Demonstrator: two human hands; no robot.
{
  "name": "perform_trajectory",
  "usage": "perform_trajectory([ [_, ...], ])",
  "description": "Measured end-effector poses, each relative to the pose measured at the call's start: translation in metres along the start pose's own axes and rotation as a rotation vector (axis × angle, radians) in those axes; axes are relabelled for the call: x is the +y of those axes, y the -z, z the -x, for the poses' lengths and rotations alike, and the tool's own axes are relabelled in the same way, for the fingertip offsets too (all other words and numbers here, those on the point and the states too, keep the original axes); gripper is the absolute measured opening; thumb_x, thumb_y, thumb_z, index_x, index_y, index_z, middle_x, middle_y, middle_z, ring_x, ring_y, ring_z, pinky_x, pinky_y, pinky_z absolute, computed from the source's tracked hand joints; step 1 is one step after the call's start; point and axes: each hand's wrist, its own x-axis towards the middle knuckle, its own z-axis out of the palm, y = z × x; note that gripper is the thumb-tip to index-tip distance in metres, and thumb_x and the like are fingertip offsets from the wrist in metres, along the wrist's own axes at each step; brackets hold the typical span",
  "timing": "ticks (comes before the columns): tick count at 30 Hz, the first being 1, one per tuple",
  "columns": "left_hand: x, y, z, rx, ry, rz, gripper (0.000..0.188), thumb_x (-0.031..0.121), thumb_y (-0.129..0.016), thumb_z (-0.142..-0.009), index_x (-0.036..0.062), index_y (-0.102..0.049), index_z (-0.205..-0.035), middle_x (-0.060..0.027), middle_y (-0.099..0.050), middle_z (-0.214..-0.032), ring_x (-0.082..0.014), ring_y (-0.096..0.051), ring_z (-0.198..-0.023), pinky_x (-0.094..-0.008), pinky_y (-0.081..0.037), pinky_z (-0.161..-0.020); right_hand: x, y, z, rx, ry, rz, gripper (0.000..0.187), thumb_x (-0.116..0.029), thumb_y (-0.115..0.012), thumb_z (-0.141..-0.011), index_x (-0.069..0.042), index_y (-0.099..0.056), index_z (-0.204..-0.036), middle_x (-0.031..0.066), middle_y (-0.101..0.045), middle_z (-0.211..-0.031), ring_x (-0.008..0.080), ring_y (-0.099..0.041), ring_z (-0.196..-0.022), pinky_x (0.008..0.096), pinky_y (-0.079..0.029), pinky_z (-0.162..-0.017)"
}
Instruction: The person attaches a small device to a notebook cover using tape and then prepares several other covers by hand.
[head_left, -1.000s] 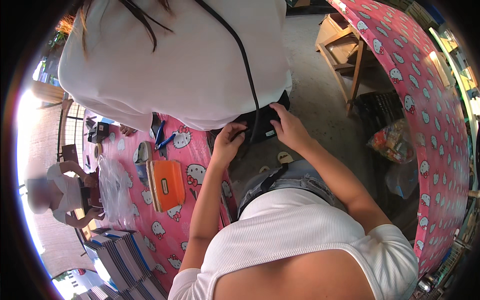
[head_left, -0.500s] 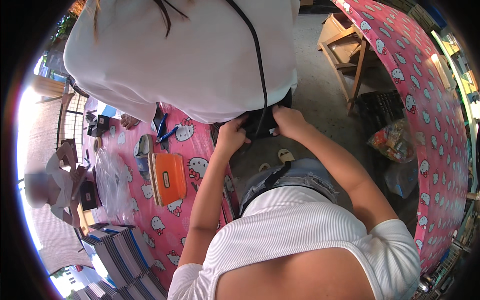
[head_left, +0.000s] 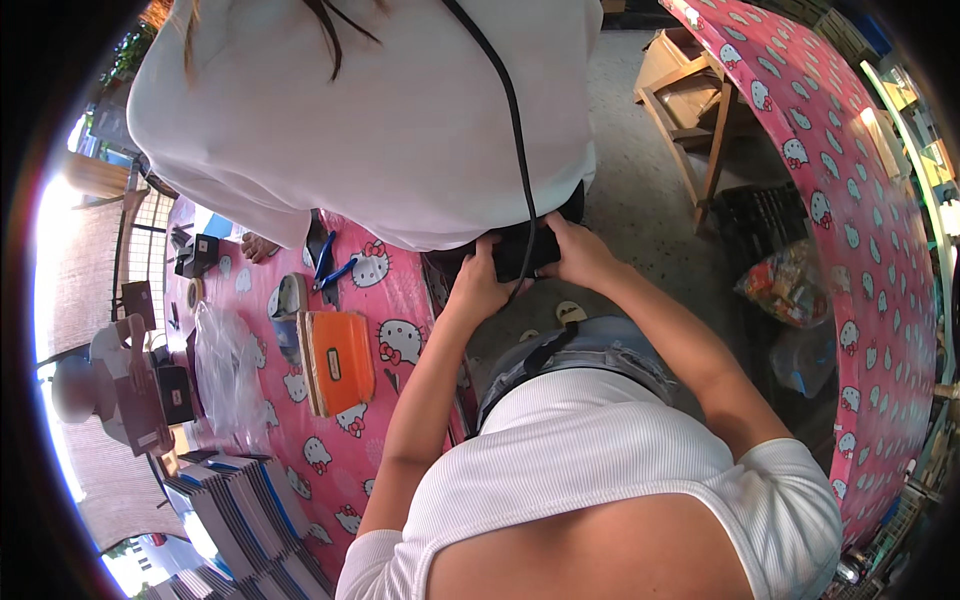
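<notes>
Both hands up at a small black box, tucked under the hem of a white shirt on a person standing just ahead. Left hand curled around the box's left end, fingers closed on it. Right hand wrapped over the right end, thumb on top, likewise gripping. Black cable running down the shirt to the box. Left of the box, a table with a pink cartoon-cat cloth; on it, near the box, blue-handled pliers, farther left an orange case, a clear plastic bag and stacked books. Right of the box, well apart, a wooden stool on the concrete floor.
</notes>
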Motion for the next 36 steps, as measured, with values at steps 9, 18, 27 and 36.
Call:
perform_trajectory([
  [9,-0.018,0.0,-0.005,0.052,-0.034,0.02,0.047,0.014,-0.068,-0.076,0.0003,-0.048,-0.117,-0.0266,-0.062,-0.1,-0.0423,-0.058,-0.1,-0.0467,-0.046,-0.085,0.002,-0.004,0.002,-0.013,-0.071,0.157,0.067,-0.019,-0.081,-0.064,0.001,-0.042,-0.115,0.0223,-0.057,-0.11,0.0397,-0.057,-0.102,0.0446,-0.049,-0.083],
  [18,-0.028,0.015,-0.019,0.028,-0.236,-0.186,0.022,-0.006,-0.052,-0.078,-0.0024,-0.062,-0.098,-0.0245,-0.064,-0.091,-0.0363,-0.064,-0.085,-0.0401,-0.051,-0.074,0.011,-0.004,0.014,0.025,0.007,0.051,0.061,-0.015,-0.078,-0.064,-0.002,-0.043,-0.113,0.0197,-0.058,-0.107,0.0386,-0.059,-0.098,0.0459,-0.049,-0.081],
  [27,-0.033,0.026,-0.015,-0.034,-0.239,-0.181,0.029,-0.006,-0.05,-0.077,-0.0026,-0.062,-0.102,-0.0202,-0.067,-0.086,-0.0311,-0.066,-0.081,-0.0379,-0.051,-0.071,0.0,-0.006,0.022,0.019,0.068,0.007,0.069,-0.009,-0.074,-0.065,-0.006,-0.042,-0.126,0.0167,-0.048,-0.119,0.0347,-0.05,-0.113,0.0465,-0.042,-0.087],
  [36,-0.047,0.018,-0.045,-0.673,0.0,-0.366,0.035,0.008,-0.047,-0.078,-0.0061,-0.06,-0.108,-0.0244,-0.056,-0.117,-0.0366,-0.06,-0.1,-0.0402,-0.048,-0.085,0.016,0.003,0.027,0.019,0.152,-0.233,0.064,0.0,-0.062,-0.071,0.0,-0.042,-0.131,0.0199,-0.053,-0.12,0.0322,-0.057,-0.106,0.0391,-0.046,-0.086],
])
